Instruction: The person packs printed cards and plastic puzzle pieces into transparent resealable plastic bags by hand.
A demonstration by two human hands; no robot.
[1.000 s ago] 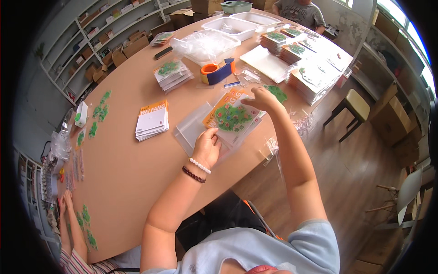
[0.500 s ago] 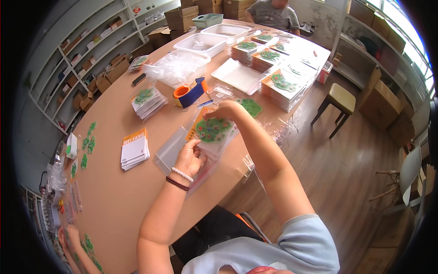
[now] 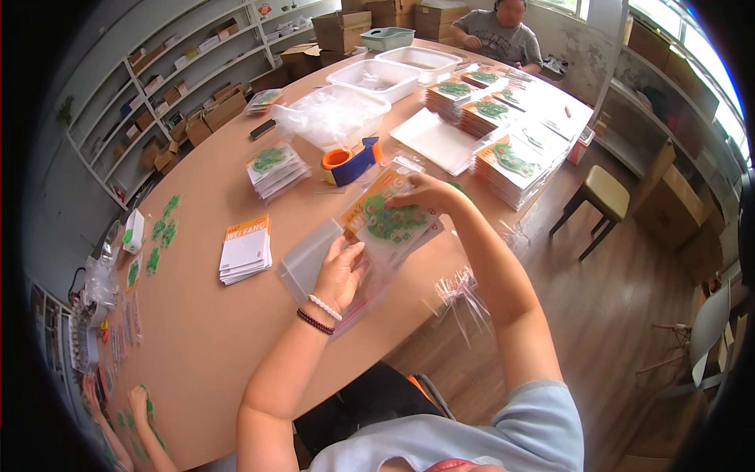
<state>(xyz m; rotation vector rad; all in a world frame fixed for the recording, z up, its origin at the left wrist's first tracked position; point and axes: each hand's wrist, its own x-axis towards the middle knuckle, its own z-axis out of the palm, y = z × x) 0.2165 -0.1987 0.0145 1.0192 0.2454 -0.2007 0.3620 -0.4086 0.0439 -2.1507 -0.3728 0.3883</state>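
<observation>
My right hand pinches the upper right of a printed card packet, which has an orange top and a green map shape. The packet is tilted above the table's near edge. My left hand, with a white and a dark bead bracelet at the wrist, grips the packet's lower left edge between thumb and fingers. Under that hand lie clear plastic bags with a reddish strip along one side. Whether the packet is partly inside a bag, I cannot tell.
Left of my hands sits a notepad stack. Beyond are bagged packets, a blue-and-orange tape dispenser, a white tray and tall packet stacks. A co-worker sits opposite; another person's hands work at lower left.
The packet and my right hand have shifted right in view, and the packet has turned slightly. My left hand has followed. The view itself has also moved a little.
</observation>
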